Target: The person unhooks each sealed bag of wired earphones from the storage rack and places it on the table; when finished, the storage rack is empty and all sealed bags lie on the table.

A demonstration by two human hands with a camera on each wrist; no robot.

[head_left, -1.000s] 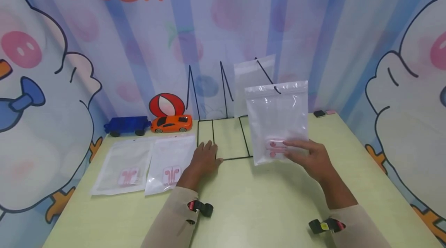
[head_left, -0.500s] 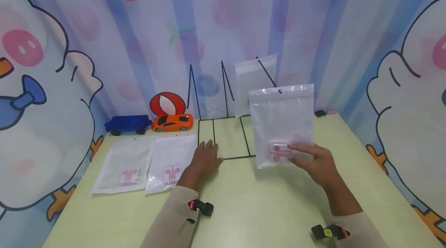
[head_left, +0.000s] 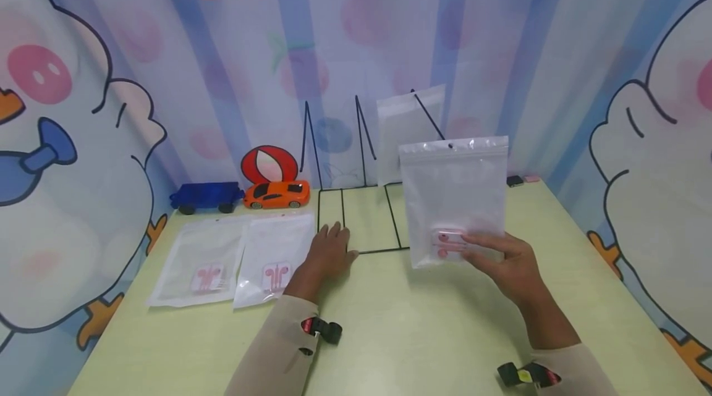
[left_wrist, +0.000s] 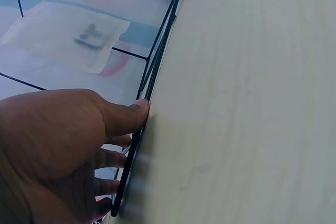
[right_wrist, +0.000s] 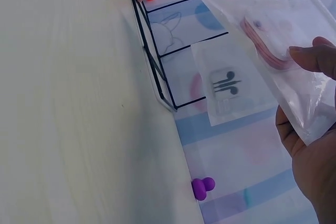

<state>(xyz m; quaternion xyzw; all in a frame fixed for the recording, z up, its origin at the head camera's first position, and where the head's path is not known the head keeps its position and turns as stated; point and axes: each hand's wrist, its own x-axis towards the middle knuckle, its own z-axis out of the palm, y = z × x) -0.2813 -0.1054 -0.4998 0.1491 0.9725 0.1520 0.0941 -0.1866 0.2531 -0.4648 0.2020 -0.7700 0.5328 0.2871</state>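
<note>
Now | right hand (head_left: 508, 266) pinches bag (head_left: 453, 198) upright | left hand (head_left: 328, 254) presses rack (head_left: 361, 223)

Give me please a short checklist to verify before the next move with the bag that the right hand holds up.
1. Right hand pinches the held bag at its lower edge: ok.
2. Pink earphones sit inside the held bag: ok.
3. Left hand presses the wire rack base on the table: ok.
4. Rack slot beside the bag already standing in it is free: cannot tell.
5. Held bag's zip strip closed: cannot tell.
</note>
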